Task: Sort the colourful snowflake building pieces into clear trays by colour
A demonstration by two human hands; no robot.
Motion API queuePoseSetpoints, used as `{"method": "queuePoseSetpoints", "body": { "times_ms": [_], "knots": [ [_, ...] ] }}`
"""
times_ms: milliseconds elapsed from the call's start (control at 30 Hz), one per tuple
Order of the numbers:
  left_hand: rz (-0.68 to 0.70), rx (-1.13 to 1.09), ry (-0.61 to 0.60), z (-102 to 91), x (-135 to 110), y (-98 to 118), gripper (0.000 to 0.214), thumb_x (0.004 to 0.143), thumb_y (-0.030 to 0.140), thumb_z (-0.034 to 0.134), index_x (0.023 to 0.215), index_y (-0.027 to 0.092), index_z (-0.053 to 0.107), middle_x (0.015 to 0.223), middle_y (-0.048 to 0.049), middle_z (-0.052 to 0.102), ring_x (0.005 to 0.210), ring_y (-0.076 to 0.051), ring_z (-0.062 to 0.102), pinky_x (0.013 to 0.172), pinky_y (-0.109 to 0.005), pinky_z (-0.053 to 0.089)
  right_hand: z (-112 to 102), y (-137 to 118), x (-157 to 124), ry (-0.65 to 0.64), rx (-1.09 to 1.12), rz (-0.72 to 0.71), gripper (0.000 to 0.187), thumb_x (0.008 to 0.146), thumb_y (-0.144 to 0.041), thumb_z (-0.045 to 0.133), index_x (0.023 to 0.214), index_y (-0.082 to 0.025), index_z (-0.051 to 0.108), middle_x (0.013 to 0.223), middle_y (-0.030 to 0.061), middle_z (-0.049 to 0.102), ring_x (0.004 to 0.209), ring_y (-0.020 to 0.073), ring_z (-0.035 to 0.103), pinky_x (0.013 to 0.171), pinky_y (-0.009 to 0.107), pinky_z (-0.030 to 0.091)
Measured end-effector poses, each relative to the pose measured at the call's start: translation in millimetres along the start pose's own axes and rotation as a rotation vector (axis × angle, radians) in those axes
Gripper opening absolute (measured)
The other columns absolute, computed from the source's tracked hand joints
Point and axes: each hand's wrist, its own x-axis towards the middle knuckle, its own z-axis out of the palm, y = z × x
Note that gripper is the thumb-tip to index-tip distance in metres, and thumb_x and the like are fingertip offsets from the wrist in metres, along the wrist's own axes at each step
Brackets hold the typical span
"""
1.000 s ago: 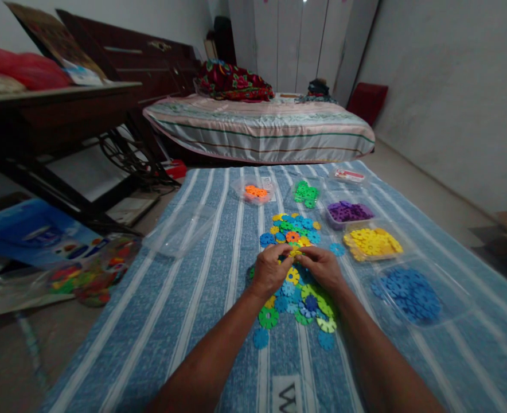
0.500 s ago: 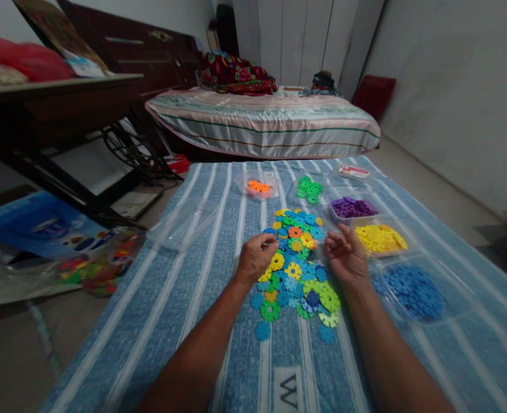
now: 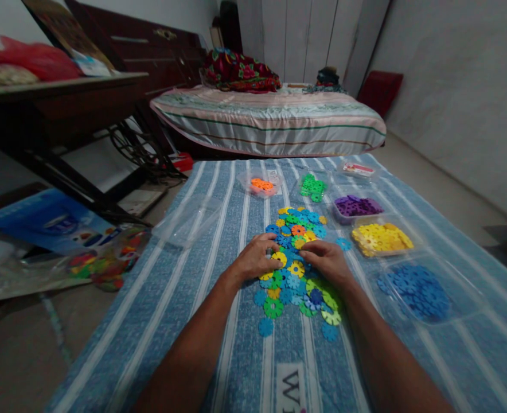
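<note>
A loose pile of flower-shaped plastic discs (image 3: 285, 295) in blue, green, yellow and orange lies on the striped cloth. My left hand (image 3: 256, 258) rests at the pile's left side, thumb and forefinger apart around the edge of a yellow disc (image 3: 279, 260). From the right, my right hand (image 3: 328, 261) reaches into the pile. Its fingertips are together at the blue discs; what they pinch is hidden. A single blue disc (image 3: 343, 244) lies right of the pile, near the clear box of yellow discs (image 3: 382, 237).
Clear boxes hold purple discs (image 3: 357, 206), blue discs (image 3: 414, 291), green discs (image 3: 312, 187) and orange discs (image 3: 262, 185). A clear plastic lid or tray (image 3: 187, 221) lies at left. Beyond the cloth stands a bed (image 3: 270, 123); a sewing table (image 3: 64, 86) is at left.
My right hand has moved left from beside the yellow box into the pile, its fingers closing. The left hand has lowered onto the pile's edge. The lone blue disc now shows.
</note>
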Motion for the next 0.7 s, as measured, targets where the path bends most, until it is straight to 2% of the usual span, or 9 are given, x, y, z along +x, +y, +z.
{"method": "queuePoseSetpoints", "body": {
  "times_ms": [167,333,433,500,700],
  "knots": [
    [-0.024,-0.063,0.047,0.7,0.4,2.0,0.016,0.061,0.024,0.076,0.076,0.020,0.071,0.123,-0.0108,0.063,0.116,-0.030,0.057,0.100,-0.045,0.043,0.9,0.6,-0.8,-0.013,0.010,-0.001,0.024,0.064,-0.041,0.075,0.071,-0.019,0.074,0.061,0.0010,0.066,0.055,0.0139,0.055,0.052,0.026,0.045],
    [-0.018,-0.169,0.129,2.7,1.6,4.9,0.007,0.064,0.022,0.070,0.071,0.019,0.069,0.096,-0.0047,0.071,0.093,-0.022,0.065,0.088,-0.036,0.049,2.5,4.2,-3.9,-0.010,-0.048,-0.032,0.026,0.066,-0.043,0.074,0.073,-0.018,0.075,0.059,0.0015,0.065,0.054,0.0141,0.054,0.050,0.026,0.044],
    [-0.080,-0.263,0.138,3.6,0.7,9.2,0.009,0.069,0.026,0.065,0.072,0.017,0.068,0.074,-0.0009,0.068,0.072,-0.016,0.063,0.070,-0.028,0.050,4.0,5.8,-6.3,-0.012,-0.084,-0.058,0.025,0.068,-0.042,0.073,0.076,-0.018,0.075,0.057,0.0004,0.063,0.051,0.0130,0.052,0.049,0.025,0.042],
    [-0.111,-0.321,0.144,4.4,-0.3,13.0,0.013,0.071,0.029,0.064,0.071,0.016,0.067,0.068,0.0002,0.066,0.065,-0.014,0.059,0.061,-0.025,0.048,5.0,5.5,-7.6,-0.014,-0.109,-0.078,0.023,0.069,-0.041,0.072,0.075,-0.019,0.075,0.056,-0.0002,0.062,0.050,0.0123,0.050,0.048,0.024,0.040],
    [-0.095,-0.370,0.143,11.1,-1.7,24.6,0.014,0.073,0.030,0.063,0.071,0.016,0.065,0.063,0.0028,0.060,0.058,-0.010,0.053,0.055,-0.021,0.041,5.3,2.8,-9.5,-0.053,-0.142,-0.108,0.022,0.071,-0.038,0.071,0.082,-0.020,0.075,0.054,-0.0017,0.059,0.048,0.0113,0.048,0.047,0.024,0.037]
  ]
}}
